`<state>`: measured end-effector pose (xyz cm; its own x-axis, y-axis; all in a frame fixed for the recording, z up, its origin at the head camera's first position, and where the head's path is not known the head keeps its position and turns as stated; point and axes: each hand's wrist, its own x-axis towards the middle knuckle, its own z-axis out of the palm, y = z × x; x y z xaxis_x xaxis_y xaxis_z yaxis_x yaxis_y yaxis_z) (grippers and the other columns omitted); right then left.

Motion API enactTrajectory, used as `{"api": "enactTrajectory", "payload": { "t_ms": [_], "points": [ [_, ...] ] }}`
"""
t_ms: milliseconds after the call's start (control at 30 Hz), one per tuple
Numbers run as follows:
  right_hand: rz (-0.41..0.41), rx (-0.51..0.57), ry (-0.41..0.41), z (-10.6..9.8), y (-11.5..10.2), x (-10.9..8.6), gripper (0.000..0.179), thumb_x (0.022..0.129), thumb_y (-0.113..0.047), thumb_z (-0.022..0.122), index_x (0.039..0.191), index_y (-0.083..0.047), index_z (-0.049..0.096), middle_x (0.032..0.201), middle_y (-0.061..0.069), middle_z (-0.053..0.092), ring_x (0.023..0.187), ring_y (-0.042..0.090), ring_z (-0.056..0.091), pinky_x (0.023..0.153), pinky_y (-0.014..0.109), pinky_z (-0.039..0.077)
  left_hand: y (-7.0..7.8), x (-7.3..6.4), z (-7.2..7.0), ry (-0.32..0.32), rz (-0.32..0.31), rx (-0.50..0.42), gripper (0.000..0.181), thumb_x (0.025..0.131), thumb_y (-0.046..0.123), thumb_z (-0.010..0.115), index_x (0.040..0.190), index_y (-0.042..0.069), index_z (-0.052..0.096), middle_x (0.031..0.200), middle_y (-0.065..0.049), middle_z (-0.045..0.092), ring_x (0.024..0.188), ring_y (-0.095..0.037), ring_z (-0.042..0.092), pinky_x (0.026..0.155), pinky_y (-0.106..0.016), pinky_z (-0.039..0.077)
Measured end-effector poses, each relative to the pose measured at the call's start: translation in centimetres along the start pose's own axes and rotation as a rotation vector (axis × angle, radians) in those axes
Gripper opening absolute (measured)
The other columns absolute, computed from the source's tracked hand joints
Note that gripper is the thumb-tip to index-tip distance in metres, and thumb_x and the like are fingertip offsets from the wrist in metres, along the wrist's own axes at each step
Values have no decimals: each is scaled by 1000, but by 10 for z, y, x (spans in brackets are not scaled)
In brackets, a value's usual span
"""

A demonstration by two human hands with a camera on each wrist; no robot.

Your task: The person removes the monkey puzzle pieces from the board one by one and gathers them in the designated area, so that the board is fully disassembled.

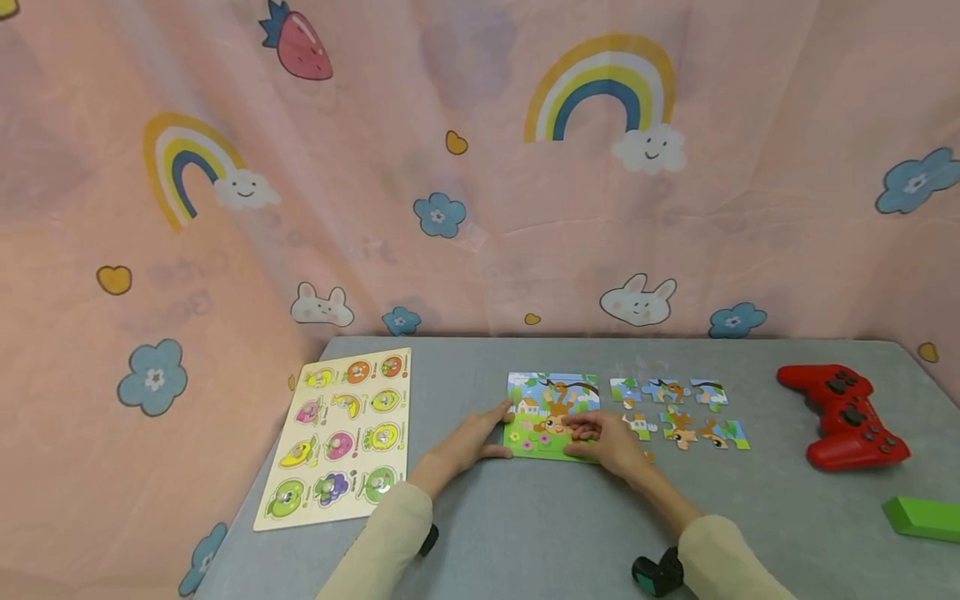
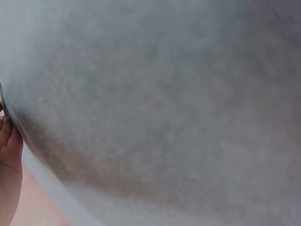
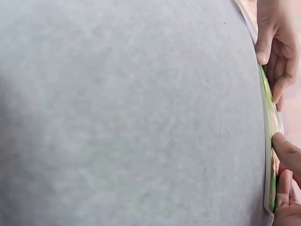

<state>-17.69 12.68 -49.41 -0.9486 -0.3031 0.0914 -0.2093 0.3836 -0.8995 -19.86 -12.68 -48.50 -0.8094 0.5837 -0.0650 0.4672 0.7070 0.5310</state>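
A small jigsaw puzzle board (image 1: 536, 446) with a picture of a monkey, a house and flowers lies flat on the grey table. At its left edge my left hand (image 1: 471, 437) holds the board, thumb by the near corner and fingers farther up the side. Over the right part of the board is my right hand (image 1: 609, 442), its thumb and index fingertips apart on the picture and its other fingers bent. I cannot tell whether these fingers hold a piece. Loose jigsaw pieces (image 1: 681, 437) lie to the right, one partly hidden behind the right hand.
At the left lies a cream fruit board (image 1: 341, 443). A red game controller (image 1: 846, 417) sits on the right side of the table (image 1: 525, 533), with a green block (image 1: 924, 518) nearer the right edge. A pink patterned curtain (image 1: 480, 275) hangs behind the table.
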Motion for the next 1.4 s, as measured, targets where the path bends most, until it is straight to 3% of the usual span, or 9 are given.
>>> {"api": "enactTrajectory", "payload": {
  "t_ms": [167,367,600,733,900,1100,1400],
  "points": [
    [-26,-112,-11,0,-3,2,35,76,-2,78,108,8,68,93,11,67,78,19,61,67,26,51,1,0,0,1,-2,2,81,86,23,69,149,-4,26,137,-9,54,133,-25,42,110,-39,33],
    [-17,-74,-31,1,-7,3,32,75,3,78,103,12,66,91,13,66,71,12,55,62,24,50,1,-1,0,-5,-16,-8,81,87,24,69,150,-1,24,139,-6,53,135,-23,39,111,-38,31],
    [-57,-83,36,5,-8,2,32,69,7,80,98,11,66,88,15,60,65,12,53,56,22,48,0,-1,1,-3,-14,-8,81,87,24,69,150,-1,25,139,-7,53,135,-23,39,111,-39,31],
    [-75,-178,90,8,-12,2,31,66,5,83,94,5,69,84,11,53,67,16,50,57,23,46,1,-1,1,-3,-19,-16,81,87,23,69,150,-1,25,139,-7,53,135,-23,39,111,-39,31],
    [-129,-303,96,8,-13,3,33,64,1,86,93,0,69,84,6,60,74,19,55,62,28,49,1,0,1,-5,-31,-13,81,87,23,69,150,-1,25,139,-6,53,135,-23,39,111,-38,31],
    [-141,-249,35,9,-9,2,33,72,-1,82,101,3,67,85,5,65,74,19,61,65,31,53,-1,2,3,-8,-41,1,82,86,25,69,150,0,25,139,-5,53,135,-22,39,111,-38,32],
    [-151,-203,34,8,0,2,38,73,-7,82,106,4,68,91,8,69,78,19,65,68,30,55,-1,2,2,-17,-48,-21,83,86,26,69,151,1,23,140,-5,51,137,-23,37,112,-39,30]
  ]
}}
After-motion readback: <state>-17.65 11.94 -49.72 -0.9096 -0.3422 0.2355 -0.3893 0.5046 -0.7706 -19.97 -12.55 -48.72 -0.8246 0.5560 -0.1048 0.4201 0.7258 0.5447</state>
